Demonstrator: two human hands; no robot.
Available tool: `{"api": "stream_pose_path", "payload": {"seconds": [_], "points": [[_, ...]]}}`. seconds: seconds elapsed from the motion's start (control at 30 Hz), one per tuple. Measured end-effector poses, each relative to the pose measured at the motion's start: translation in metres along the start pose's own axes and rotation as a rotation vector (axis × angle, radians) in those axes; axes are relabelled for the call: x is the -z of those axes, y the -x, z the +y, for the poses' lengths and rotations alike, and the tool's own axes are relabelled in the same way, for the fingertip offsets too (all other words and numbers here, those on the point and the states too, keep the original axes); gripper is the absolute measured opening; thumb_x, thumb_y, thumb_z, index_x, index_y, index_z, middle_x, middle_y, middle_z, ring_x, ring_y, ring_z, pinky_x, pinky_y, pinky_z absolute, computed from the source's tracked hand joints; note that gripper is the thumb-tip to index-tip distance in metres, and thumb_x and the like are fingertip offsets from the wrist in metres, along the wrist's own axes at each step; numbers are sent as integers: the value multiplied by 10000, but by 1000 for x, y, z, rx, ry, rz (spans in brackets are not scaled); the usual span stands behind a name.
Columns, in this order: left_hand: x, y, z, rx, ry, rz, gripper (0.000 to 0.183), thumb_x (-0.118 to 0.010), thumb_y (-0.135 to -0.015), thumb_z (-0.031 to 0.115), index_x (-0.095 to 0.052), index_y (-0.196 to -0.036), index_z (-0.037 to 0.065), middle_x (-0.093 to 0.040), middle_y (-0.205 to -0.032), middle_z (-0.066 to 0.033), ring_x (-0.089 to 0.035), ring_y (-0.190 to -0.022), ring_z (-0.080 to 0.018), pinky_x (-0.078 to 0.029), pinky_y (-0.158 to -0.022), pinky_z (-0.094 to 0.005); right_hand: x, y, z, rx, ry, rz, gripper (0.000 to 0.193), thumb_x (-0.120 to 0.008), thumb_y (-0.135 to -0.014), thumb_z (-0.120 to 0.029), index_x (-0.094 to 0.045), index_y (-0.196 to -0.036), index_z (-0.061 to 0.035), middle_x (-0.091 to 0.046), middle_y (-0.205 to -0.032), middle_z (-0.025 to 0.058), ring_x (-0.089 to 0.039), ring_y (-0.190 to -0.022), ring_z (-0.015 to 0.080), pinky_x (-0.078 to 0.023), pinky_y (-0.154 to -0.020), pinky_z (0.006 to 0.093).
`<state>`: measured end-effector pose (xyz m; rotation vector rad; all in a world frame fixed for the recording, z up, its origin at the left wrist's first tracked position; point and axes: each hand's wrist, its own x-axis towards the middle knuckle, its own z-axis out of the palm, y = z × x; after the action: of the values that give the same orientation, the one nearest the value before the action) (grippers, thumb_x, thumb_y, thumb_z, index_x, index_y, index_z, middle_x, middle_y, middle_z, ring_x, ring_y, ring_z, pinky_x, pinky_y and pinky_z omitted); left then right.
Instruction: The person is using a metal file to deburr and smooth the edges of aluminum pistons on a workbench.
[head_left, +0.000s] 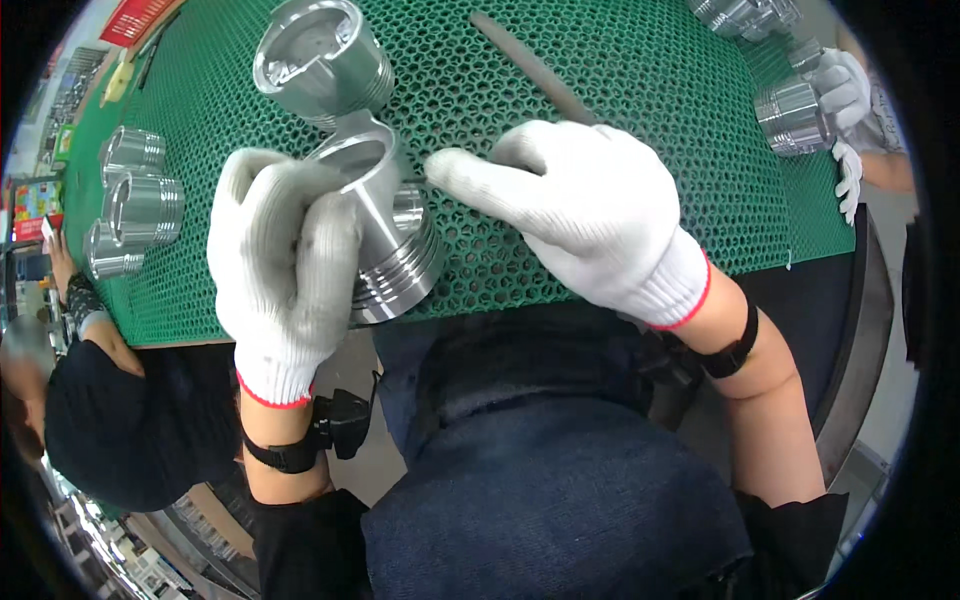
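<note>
A shiny metal piston (pixel 389 262) stands on the green mat close to me, its ringed end down and its open skirt up. My left hand (pixel 285 265), in a white knit glove, is closed with bent fingers against the piston's left side. Just right of the piston is my right hand (pixel 595 205), gloved too. Its thumb points at the pin bore, and its other fingers curl under, so what they hold is hidden. A long, narrow grey-brown bar like a file (pixel 530 65) runs behind the right knuckles; I cannot tell whether the hand grips it.
Another piston (pixel 325 60) stands just beyond. Several pistons (pixel 140 205) are grouped at the left on the green honeycomb mat (pixel 660 75). A co-worker's gloved hand (pixel 840 90) touches a piston (pixel 793 118) at the right. Another person (pixel 140 420) is at the left.
</note>
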<state>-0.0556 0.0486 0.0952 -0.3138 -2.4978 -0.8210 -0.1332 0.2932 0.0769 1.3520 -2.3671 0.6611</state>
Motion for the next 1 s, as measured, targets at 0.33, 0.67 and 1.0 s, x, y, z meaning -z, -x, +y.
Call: {"api": "stream_pose_path", "payload": {"seconds": [0.33, 0.67, 1.0], "points": [[-4, 53, 48, -223, -272, -161, 347, -802, -651, 210, -716, -962, 80, -545, -884, -29, -593, -850, -254, -522, -823, -441, 20, 19, -14, -466, -926, -508, 344, -646, -890, -30, -720, -1224, -53, -730, -891, 81, -673, -670, 159, -538, -569, 279], [14, 37, 49, -224, -244, -90, 312, -820, -769, 305, -705, -950, 79, -576, -897, -58, -623, -917, -309, -500, -954, -515, 29, 38, -7, -892, -1232, -461, 364, -571, -990, -157, -669, -1330, -71, -671, -814, -6, -516, -548, 10, -431, -473, 170], [6, 13, 5, -182, -150, -197, 223, -792, -706, 125, -691, -896, 67, -627, -948, -107, -628, -1002, -358, -500, -967, -502, 21, 11, 8, -194, -559, 38, 376, -559, -913, -3, -669, -1271, -43, -646, -745, 45, -582, -534, 110, -460, -460, 259]]}}
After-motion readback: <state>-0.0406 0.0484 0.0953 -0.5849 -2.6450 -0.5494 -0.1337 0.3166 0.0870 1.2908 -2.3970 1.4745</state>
